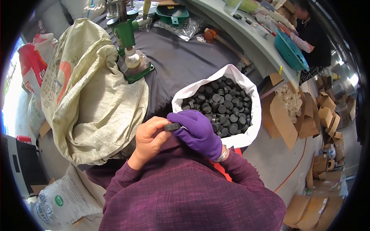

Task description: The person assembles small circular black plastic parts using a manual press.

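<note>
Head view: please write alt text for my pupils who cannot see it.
A bare left hand holds a black disc, with a purple-gloved right hand at its edge. Beyond, a white sack holds many similar discs; left, a cream sack lies beside a green machine.

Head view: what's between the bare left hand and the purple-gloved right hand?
A black disc, as the head view shows: the left hand pinches it, the gloved right hand close at its other side.

Up top, the green press (pixel 125 36) gets chopped off by the edge! Lower black discs (pixel 228 104) vanish under the pile, the purple glove (pixel 198 133) blocks some white bag (pixel 253 100) rim, and something red (pixel 222 171) hides mostly beneath the sleeve (pixel 241 169).
</note>
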Motion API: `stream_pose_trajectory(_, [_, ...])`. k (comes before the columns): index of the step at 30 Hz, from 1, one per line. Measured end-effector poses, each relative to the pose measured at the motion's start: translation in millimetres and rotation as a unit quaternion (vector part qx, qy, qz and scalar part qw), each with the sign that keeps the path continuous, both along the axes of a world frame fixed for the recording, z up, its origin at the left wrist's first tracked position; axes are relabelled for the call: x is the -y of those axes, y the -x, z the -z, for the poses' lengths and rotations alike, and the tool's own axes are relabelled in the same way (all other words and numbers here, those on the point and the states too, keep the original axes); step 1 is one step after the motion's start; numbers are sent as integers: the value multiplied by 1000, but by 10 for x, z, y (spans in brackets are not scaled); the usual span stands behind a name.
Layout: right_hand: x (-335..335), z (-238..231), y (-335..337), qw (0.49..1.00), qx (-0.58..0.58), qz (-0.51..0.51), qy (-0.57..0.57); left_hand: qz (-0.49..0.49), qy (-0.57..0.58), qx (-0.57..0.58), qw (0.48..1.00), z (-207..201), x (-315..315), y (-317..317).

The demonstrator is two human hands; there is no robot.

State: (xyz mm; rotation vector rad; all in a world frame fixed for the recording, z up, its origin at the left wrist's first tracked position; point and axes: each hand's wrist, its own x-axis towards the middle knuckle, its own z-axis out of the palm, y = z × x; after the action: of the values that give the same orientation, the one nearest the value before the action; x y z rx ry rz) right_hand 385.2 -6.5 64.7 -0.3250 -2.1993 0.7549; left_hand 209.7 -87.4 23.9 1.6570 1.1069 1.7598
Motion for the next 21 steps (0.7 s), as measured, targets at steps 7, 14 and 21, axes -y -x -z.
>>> stream_pose_trajectory(7, [36,-30,55,998,-35,-29,-46,-53,-116,-266,956,-374,11,114])
stream_pose_trajectory(14, [153,-94,87,997,-43,-64,24,-66,-133,-263,953,-492,134,68])
stream_pose_trajectory(21, [230,-86,48,976,-41,-91,194,-55,-149,-234,959,-557,144,44])
